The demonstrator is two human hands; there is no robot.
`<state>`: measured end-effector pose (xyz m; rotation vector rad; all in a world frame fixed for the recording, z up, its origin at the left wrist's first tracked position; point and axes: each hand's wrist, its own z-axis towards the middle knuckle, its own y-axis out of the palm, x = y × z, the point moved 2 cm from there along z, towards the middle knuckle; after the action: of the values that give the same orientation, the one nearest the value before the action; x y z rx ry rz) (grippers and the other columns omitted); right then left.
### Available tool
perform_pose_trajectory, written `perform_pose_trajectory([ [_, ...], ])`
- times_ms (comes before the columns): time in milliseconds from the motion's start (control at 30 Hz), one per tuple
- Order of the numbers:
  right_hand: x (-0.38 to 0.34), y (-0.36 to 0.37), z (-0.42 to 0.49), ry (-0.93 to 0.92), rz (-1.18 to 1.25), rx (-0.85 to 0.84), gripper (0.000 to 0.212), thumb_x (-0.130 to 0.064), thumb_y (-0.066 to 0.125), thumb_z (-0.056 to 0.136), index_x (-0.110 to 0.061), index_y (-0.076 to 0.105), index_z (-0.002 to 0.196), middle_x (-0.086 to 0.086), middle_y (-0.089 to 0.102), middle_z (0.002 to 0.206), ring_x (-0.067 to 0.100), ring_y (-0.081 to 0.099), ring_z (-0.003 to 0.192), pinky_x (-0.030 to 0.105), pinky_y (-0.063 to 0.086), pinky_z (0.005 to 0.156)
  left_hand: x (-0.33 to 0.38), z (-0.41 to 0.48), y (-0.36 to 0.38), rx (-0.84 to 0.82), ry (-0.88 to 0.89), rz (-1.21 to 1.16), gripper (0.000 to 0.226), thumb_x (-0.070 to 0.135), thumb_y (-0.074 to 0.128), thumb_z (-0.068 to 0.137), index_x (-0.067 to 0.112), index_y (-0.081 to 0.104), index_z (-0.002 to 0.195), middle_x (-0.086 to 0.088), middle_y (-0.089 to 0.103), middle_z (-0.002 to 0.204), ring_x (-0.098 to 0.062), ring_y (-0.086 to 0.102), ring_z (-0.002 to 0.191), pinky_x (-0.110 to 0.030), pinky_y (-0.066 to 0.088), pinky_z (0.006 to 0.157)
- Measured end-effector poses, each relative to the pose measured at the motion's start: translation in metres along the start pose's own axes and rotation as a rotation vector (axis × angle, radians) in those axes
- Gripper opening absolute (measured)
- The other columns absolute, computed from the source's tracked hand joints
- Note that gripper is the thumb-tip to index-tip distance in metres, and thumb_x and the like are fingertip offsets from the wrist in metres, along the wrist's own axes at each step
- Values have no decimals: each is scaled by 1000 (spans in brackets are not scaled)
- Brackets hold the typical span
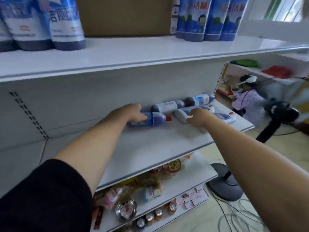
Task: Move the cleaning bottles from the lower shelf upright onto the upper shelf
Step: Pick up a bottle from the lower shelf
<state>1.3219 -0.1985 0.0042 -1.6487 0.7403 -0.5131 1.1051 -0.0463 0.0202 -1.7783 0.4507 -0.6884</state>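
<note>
The upper shelf [133, 52], above the fingers, already carries upright bottles [205, 19]; the lower shelf [150, 144] lies beneath them; left hand [133, 113] curls over the lying blue bottle [155, 118]; right hand [199, 118] clamps the white bottle [181, 114]; other bottles [165, 106] lie just beyond, so plenty remains.

The tall blue and white plastic bottle [65, 19] at the left of the white upper shelf [133, 52] bears large dark blue characters "洁厕"; its small print is blurred. The row of blue bottles [205, 19] at the right bears red characters, unreadable. Labels on the lying blue bottle [150, 120] and the lying white bottle [181, 114] are unreadable too.
</note>
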Motion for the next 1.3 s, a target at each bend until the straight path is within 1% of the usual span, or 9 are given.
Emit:
perform_pose_trajectory([
  [200, 69, 15, 88, 12, 51, -92, 67, -52, 44, 88, -19, 39, 147, 15, 53, 136, 32, 54, 117, 46, 48, 101, 12, 42, 26, 0, -169, -27, 62, 39, 65, 87, 20, 48, 143, -10, 54, 141, -32, 55, 122, -35, 47, 97],
  [367, 111, 47, 121, 103, 96, -80, 75, -69, 30, 88, -25, 37, 148, 17, 35, 151, 45, 31, 138, 64, 30, 108, 24, 65, 54, -10, -232, 131, 74, 56, 68, 81, 28, 43, 145, -3, 40, 153, -34, 38, 139, -45, 37, 110],
  [500, 117, 64, 122, 91, 157, 39, 83, -79, 27, 79, -29, 36, 144, 18, 35, 146, 46, 30, 135, 63, 27, 107, 34, 66, 58, 28, -271, 303, 71, 60, 75, 72, 30, 52, 132, -8, 40, 138, -34, 38, 132, -46, 37, 105],
  [733, 122, 58, 112, 29, 319, -19, 91, -81, 51, 75, -24, 39, 145, 16, 45, 146, 40, 32, 139, 52, 24, 117, 50, 39, 75, 47, -281, -41, 53, 52, 79, 74, 15, 52, 102, -12, 65, 108, -28, 55, 86, -31, 39, 69],
  [867, 115, 58, 80, -96, 469, -110, 76, -68, 65, 68, -27, 54, 131, 9, 52, 137, 32, 41, 132, 53, 36, 112, 61, 17, 83, 37, -312, -108, 60, 63, 74, 75, 13, 59, 105, -9, 66, 97, -28, 62, 87, -31, 42, 69],
  [1000, 99, 72, 41, -157, 624, -2, 44, -45, 68, 86, -22, 62, 123, 6, 47, 141, 25, 46, 129, 47, 36, 113, 71, 3, 91, 17, -301, -84, 53, 70, 68, 74, 19, 58, 83, -7, 67, 87, -25, 61, 76, -30, 39, 62],
  [1067, 94, 79, 25, -100, 657, 87, 56, -45, 70, 86, -17, 56, 132, 7, 42, 144, 27, 44, 131, 45, 35, 114, 75, -3, 94, -3, -313, -112, 54, 72, 66, 74, 19, 55, 77, -5, 64, 82, -24, 60, 74, -30, 38, 62],
  [1167, 96, 75, 2, 234, 684, 131, 99, -61, 77, 73, -7, 34, 143, 15, 39, 138, 32, 41, 129, 42, 40, 103, 79, -13, 97, -10, -326, -167, 53, 73, 63, 75, 21, 54, 76, -3, 64, 79, -23, 63, 74, -30, 40, 63],
  [1300, 98, 79, -5, 373, 1013, -62, 97, -54, 88, 63, -7, 36, 130, 10, 54, 115, 27, 61, 102, 34, 51, 66, 84, -22, 101, 16, -339, -221, 51, 70, 61, 79, 20, 52, 76, -4, 63, 79, -24, 63, 76, -30, 41, 64],
])
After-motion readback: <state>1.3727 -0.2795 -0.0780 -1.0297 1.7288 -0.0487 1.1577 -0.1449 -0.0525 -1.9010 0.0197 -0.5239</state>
